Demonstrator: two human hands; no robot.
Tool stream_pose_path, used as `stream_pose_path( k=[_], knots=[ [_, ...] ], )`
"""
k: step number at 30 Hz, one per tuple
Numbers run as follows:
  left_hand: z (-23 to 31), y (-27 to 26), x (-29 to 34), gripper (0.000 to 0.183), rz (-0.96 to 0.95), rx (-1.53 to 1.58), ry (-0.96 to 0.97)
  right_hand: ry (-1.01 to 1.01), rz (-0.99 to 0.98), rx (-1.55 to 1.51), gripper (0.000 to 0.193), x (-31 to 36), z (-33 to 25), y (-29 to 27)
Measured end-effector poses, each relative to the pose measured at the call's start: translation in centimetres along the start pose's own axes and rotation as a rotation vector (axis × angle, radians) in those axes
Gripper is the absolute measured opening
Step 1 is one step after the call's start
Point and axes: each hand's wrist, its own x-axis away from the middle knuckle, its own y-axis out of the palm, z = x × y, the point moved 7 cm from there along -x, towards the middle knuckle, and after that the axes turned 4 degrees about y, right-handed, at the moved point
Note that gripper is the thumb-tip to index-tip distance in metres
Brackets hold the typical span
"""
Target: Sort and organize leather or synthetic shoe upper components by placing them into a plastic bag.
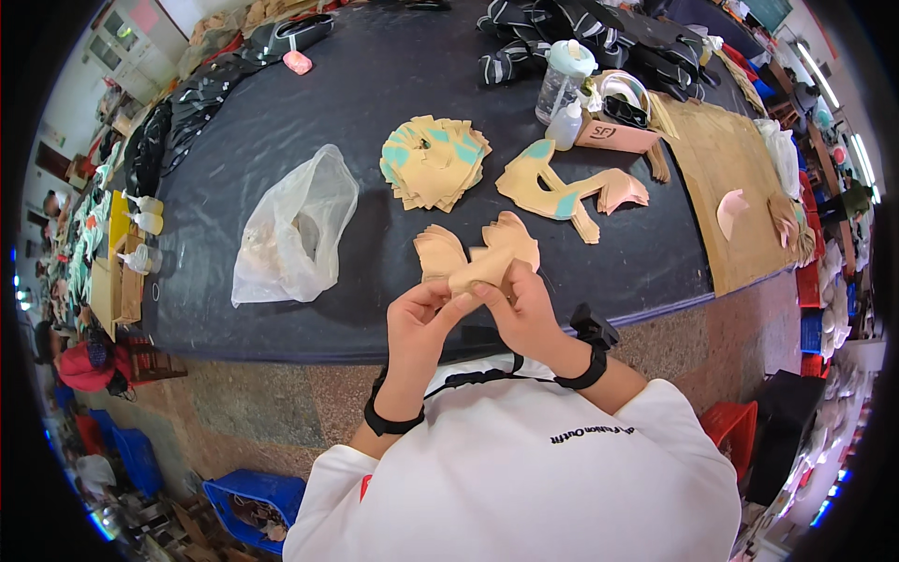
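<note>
My left hand (421, 320) and my right hand (526, 314) meet near the table's front edge. Between their pinched thumbs and fingers is a tan cut piece (482, 270) of thin sheet material, slightly bent. Just beyond the hands lie two small stacks of similar tan pieces, a left stack (437, 250) and a right stack (514, 236), both partly hidden by the held piece and my fingers. Farther off, a round fanned pile (433, 169) of tan pieces shows teal marks. To its right, curved tan pieces with teal marks (536, 192) lie beside a pinkish stack (622, 189).
A translucent plastic bag (298, 239) rests on the dark table (375, 323) at left. At back right stand a clear lidded jug (565, 80), a white squeeze bottle (565, 126) and a cardboard box (618, 137). Black strapped items (562, 28) line the far edge. A tan board (740, 178) covers the right side.
</note>
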Motion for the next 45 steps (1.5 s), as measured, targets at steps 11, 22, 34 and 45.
stream_pose_path(
  k=[11,22,34,45],
  knots=[
    [-1.2,-1.2,0.0,0.014,0.151,-0.154,0.048,0.418,-0.059,-0.302,0.023,-0.2,2.4,0.4],
    [-6.2,1.5,0.7,0.012,-0.176,0.374,-0.438,0.506,-0.234,-1.161,0.037,3.2,6.8,-0.8],
    [-11.7,1.7,-1.3,0.02,-0.316,-0.238,-0.234,0.29,0.034,-0.317,0.029,-0.8,13.0,-8.8],
    [-11.2,-8.5,-1.7,0.062,0.26,-0.368,-0.03,-0.442,0.162,1.046,0.031,-2.7,7.2,0.2]
  ],
)
